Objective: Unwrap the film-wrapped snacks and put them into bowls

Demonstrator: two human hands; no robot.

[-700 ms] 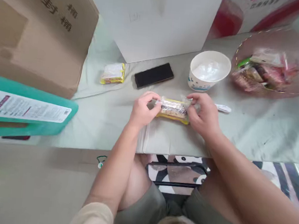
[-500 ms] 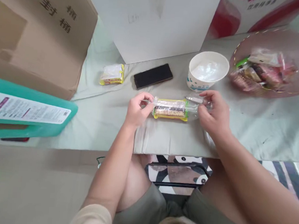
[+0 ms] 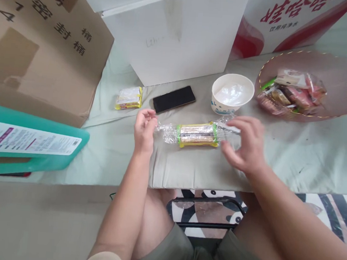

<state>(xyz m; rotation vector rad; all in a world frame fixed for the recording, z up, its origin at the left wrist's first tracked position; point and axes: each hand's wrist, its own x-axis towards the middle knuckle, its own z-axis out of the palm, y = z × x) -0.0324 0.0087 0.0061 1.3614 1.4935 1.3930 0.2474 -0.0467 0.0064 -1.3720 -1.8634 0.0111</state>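
Note:
A snack pack (image 3: pixel 198 134) with yellow and green edges lies on the cloth between my hands, wrapped in clear plastic film (image 3: pixel 170 133) that sticks out at both ends. At the left end, the curled fingers of my left hand (image 3: pixel 144 129) pinch the tip of the film. My right hand (image 3: pixel 246 144) is beside the other end, thumb and fingers spread apart around the loose film. Behind the pack lie a black phone (image 3: pixel 174 99) and a smaller yellow-edged wrapped pack (image 3: pixel 129 98). A white paper bowl (image 3: pixel 217 101) lined with clear plastic stands behind my right hand.
A pink scalloped tray (image 3: pixel 344 88) at the right holds several packaged snacks. White box (image 3: pixel 187 46) and red-and-white carton (image 3: pixel 270 31) stand at the back. At the left are a brown cardboard box (image 3: pixel 54 71) and a teal container (image 3: pixel 83 136). The table's front edge runs above my knees.
My left hand has moved left, away from the pack, and the film at that end is now bunched. The right hand's fingers have spread apart. The view has shifted slightly.

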